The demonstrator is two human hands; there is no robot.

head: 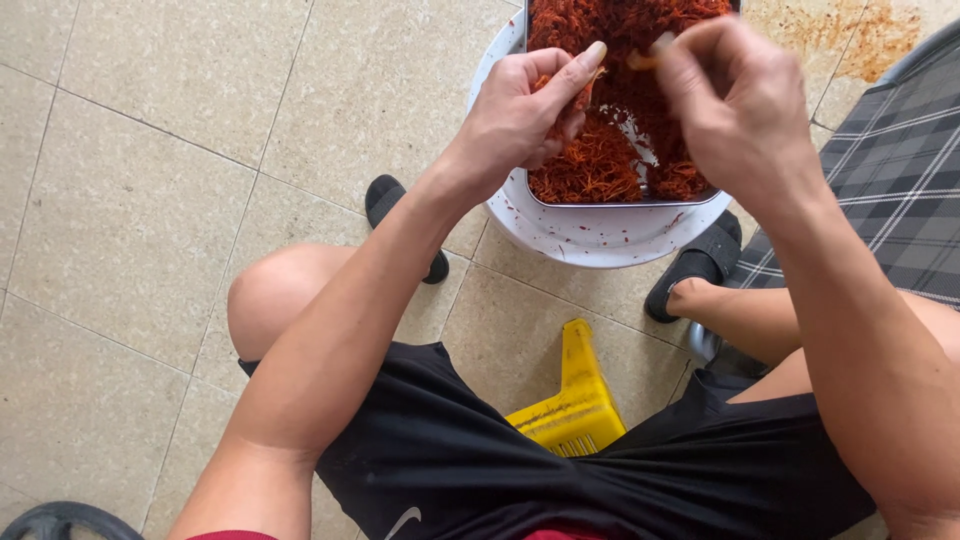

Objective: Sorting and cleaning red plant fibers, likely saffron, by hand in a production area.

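Seat: yellow plastic stool (572,405) under the person, between the thighs; black shorts (470,470) nearest the camera.
Feet: black slippers (700,262) on the tiled floor (150,150), one on each side of the basin.
Side: grey plaid cloth (890,170) at the right edge, apart from the work.
Basin: white round basin (590,240) on the floor, just past the feet.
Tray: metal tray (640,200) sits inside the basin, filled with red-orange shredded strands (600,165); a bare patch of metal shows near the middle.
Left hand: left hand (525,105) curled over the near left of the tray, thumb and forefinger closed on a small tuft of strands, other fingers folded in.
Right hand: right hand (735,95) above the right side of the tray, fingertips pinched on a pale orange bit (645,58) raised just clear of the heap.
Relation: both hands directly over the strands, nearly meeting; the tufts they hold are close above the pile.
Step (judgement): picking through and pulling apart the strands by hand, mid-way in one pull.
Next move calls for (judgement): a light pinch and a gentle tug so fibres separate and fall within the tray.
Far: orange-stained patch (870,35) on the floor beyond.
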